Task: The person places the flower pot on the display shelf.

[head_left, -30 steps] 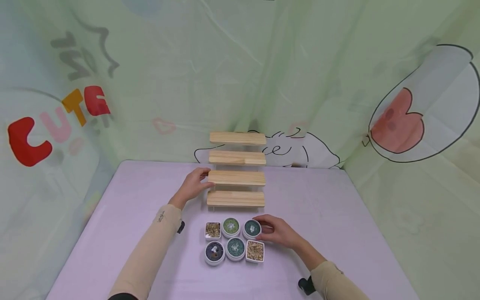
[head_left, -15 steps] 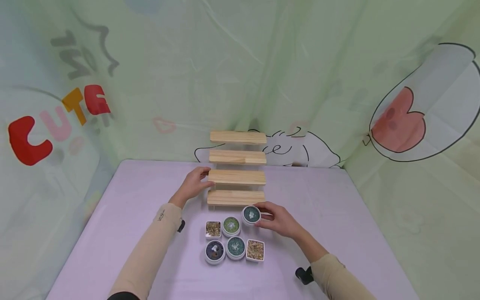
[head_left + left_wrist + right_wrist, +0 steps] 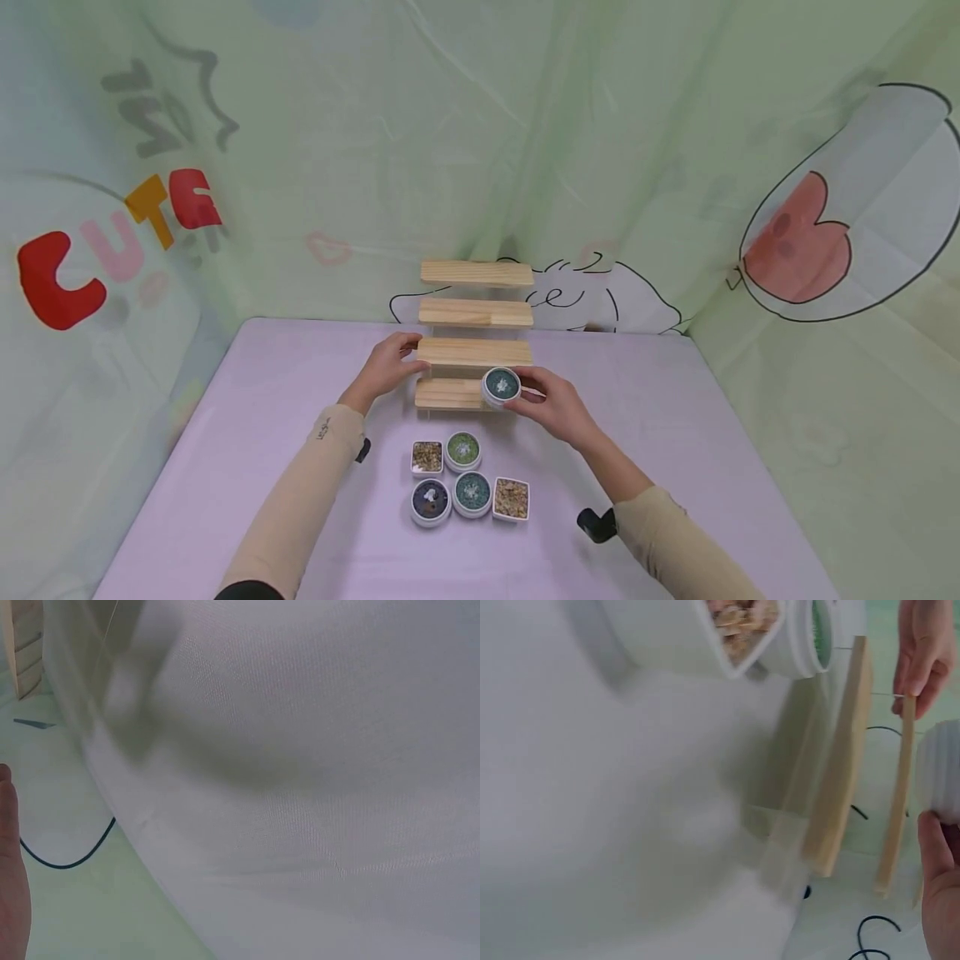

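Partly hid: btm shelf [image 3: 450, 393], behind pot [image 3: 502, 386] | R hand [image 3: 557, 405] grips pot | L hand [image 3: 384, 369] pinches rack [image 3: 474, 352]

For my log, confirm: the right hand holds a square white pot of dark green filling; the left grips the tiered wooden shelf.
The right hand holds a round white pot, not square, as the head view shows. The rest stands.
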{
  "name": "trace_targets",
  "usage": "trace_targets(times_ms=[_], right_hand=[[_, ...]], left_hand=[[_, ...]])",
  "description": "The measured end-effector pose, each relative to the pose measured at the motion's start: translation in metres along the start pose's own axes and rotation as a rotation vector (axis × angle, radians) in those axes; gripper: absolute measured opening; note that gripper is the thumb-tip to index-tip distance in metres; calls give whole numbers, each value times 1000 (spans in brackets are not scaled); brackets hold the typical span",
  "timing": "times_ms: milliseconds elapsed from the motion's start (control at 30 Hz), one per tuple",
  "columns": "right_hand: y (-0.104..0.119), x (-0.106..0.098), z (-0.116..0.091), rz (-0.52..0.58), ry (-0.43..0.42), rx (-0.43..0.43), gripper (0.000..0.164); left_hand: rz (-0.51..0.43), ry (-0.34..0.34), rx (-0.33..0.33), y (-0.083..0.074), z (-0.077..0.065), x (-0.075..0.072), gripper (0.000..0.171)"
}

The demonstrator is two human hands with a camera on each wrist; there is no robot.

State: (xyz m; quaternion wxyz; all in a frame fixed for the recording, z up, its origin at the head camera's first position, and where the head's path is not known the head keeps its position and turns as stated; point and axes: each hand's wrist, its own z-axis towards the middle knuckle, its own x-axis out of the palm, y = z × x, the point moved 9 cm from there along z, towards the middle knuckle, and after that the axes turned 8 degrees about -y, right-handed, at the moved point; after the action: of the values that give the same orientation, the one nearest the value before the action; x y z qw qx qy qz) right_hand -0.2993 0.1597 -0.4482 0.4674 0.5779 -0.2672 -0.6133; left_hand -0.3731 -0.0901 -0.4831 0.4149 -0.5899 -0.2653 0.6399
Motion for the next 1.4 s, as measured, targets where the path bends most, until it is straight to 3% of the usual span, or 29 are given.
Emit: trace_targets(times_ms=[567,767,1400], right_hand=[[33,-17,52,-50,-183,158,58],[40,-18,68,-30,-221,159,53],[63,-13,114,-95,-319,147,60]], left_hand=[[-17,-13,-27,5,-1,1,62],[-16,-10,-42,6,1,1,62],[-3,2,-49,8,4,2,63]])
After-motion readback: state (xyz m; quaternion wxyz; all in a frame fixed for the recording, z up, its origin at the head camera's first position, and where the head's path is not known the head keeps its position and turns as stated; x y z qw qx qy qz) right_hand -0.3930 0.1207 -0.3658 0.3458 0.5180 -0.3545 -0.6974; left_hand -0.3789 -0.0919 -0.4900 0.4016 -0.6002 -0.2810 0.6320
